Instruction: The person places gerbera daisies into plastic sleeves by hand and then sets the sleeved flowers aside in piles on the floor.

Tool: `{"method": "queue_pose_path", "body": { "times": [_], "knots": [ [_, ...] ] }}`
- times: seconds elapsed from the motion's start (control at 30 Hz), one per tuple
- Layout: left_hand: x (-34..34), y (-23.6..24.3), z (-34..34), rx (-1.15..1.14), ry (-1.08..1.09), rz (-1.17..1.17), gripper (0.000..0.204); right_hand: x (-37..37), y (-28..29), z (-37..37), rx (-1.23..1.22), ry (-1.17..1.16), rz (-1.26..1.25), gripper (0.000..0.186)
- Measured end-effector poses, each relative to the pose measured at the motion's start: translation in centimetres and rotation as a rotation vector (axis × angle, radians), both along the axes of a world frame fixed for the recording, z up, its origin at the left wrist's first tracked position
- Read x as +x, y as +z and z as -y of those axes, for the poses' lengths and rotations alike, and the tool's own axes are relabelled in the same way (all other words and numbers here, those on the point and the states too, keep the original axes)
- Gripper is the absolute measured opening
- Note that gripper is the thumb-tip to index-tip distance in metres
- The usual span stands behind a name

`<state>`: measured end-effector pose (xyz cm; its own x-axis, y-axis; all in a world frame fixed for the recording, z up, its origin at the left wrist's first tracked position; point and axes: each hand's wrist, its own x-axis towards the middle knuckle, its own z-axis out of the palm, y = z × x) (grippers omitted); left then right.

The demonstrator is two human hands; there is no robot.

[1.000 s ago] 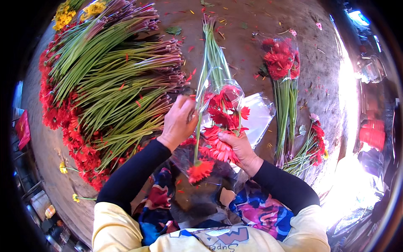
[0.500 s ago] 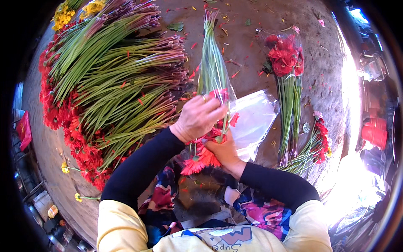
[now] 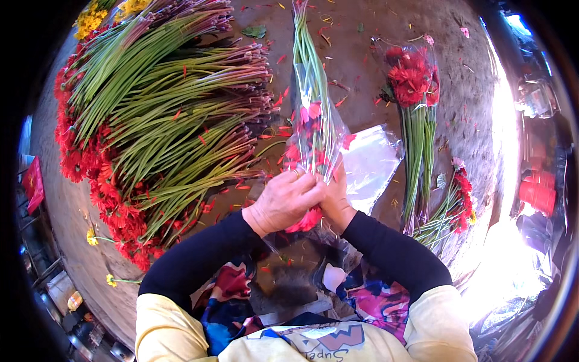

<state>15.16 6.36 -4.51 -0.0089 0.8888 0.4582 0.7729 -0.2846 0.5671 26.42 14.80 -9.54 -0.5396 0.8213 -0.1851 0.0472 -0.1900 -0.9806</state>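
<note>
A bunch of red gerbera flowers lies in front of me in a clear plastic sleeve, its green stems pointing away and its blooms toward me. My left hand is closed on the sleeve and stems near the bloom end. Against it, my right hand grips the same bunch from the right, its fingers partly hidden. A few red blooms hang below my hands. Flat clear plastic sleeves lie just right of my right hand.
At the left is a big heap of long-stemmed red gerberas. A sleeved red bunch lies to the right, beside a loose smaller bunch. Yellow flowers sit at the far left; petals litter the brown surface.
Both hands have come together, the left moving down toward me. The plastic sleeve now reaches down over more of the blooms, and the stems point farther away.
</note>
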Motion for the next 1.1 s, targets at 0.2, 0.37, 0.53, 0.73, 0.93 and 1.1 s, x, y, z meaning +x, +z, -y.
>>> {"method": "queue_pose_path", "body": {
  "times": [0.2, 0.37, 0.53, 0.73, 0.93, 1.1],
  "knots": [
    [-3.5, -2.2, -1.3, -0.117, 0.349, 0.05, 0.021, -1.6, 1.8, -1.8, -0.44, -0.07, -0.129, 0.047],
    [-4.6, -4.4, -1.2, -0.483, 0.133, 0.823, 0.095, -1.6, 2.8, -2.3, -0.558, -0.04, -0.163, 0.047],
    [-3.7, -3.7, -2.3, -0.601, -0.216, 2.006, 0.103, -2.3, 2.7, -2.7, -0.189, 0.186, 0.098, 0.059],
    [-3.7, -3.7, -1.5, -0.514, 0.035, 2.158, 0.086, -1.2, 10.3, -5.5, 0.258, 0.879, 0.827, 0.08],
    [-2.9, -2.4, -2.8, -0.483, 0.069, 2.176, 0.077, 3.8, 0.4, -11.8, 0.207, 0.279, 0.498, 0.039],
    [-3.0, -1.8, -2.7, -0.448, 0.045, 2.103, 0.074, 0.6, -3.4, -9.8, 0.488, 0.11, 0.389, 0.036]
  ]
}}
